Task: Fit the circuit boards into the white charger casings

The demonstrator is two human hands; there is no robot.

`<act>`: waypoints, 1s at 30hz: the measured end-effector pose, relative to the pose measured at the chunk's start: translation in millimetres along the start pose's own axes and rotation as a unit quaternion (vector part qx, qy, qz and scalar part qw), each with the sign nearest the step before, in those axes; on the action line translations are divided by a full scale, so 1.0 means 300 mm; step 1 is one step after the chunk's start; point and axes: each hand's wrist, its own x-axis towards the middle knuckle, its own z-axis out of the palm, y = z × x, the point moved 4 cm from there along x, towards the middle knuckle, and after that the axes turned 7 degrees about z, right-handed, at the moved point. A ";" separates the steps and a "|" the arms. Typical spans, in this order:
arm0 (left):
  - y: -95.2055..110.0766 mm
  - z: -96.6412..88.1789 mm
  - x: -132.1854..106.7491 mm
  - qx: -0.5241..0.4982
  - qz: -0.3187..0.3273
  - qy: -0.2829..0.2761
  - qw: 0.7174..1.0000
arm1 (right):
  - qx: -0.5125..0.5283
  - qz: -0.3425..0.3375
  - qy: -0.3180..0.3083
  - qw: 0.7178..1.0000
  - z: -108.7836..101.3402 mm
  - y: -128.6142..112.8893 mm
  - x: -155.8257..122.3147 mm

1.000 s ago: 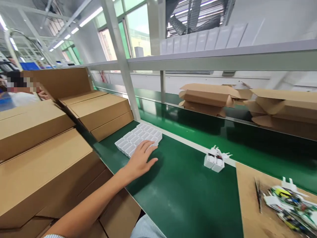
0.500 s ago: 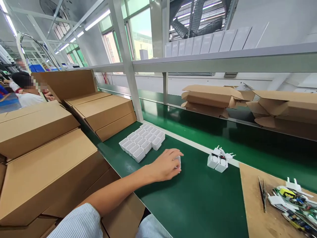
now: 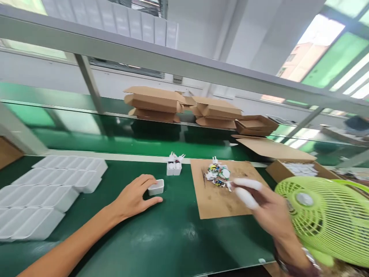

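My left hand (image 3: 135, 198) rests on the green bench around a small white open-topped box (image 3: 156, 187). Its index finger touches the box's left back rim, while the thumb lies stretched out in front, slightly apart from it. My right hand (image 3: 268, 211), blurred, has white covers on thumb and index finger. Those two fingertips are spread beside a pile of circuit boards with white plugs (image 3: 219, 175), and I see nothing between them. Tweezers (image 3: 204, 178) lie left of the pile. Two white boxes with plug parts in them (image 3: 174, 168) stand together behind the single box.
Rows of white boxes (image 3: 52, 188) fill the left side. Under the pile lies a cardboard sheet (image 3: 211, 206). A green fan (image 3: 319, 219) stands at right, before a carton of white parts (image 3: 300, 169). Open cartons (image 3: 155, 102) line the back beneath a shelf rail (image 3: 184, 63).
The view has swung right, bringing my right hand, the fan and more cartons into sight. My left hand stays at the small white box, with its thumb now spread away.
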 end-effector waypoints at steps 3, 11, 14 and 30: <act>-0.004 -0.002 -0.047 0.014 0.002 0.004 1.000 | -0.107 -0.016 -0.060 0.992 0.123 0.094 0.093; 0.003 0.009 -0.070 0.009 0.036 0.010 0.999 | -0.172 -0.007 -0.091 0.981 0.209 0.233 0.123; 0.020 0.004 -0.059 0.004 0.033 -0.003 0.999 | -0.102 -0.009 -0.086 0.991 0.178 0.185 0.133; -0.017 -0.017 -0.054 0.035 -0.031 -0.002 0.999 | -0.191 -0.143 -0.331 0.913 0.629 -0.141 0.105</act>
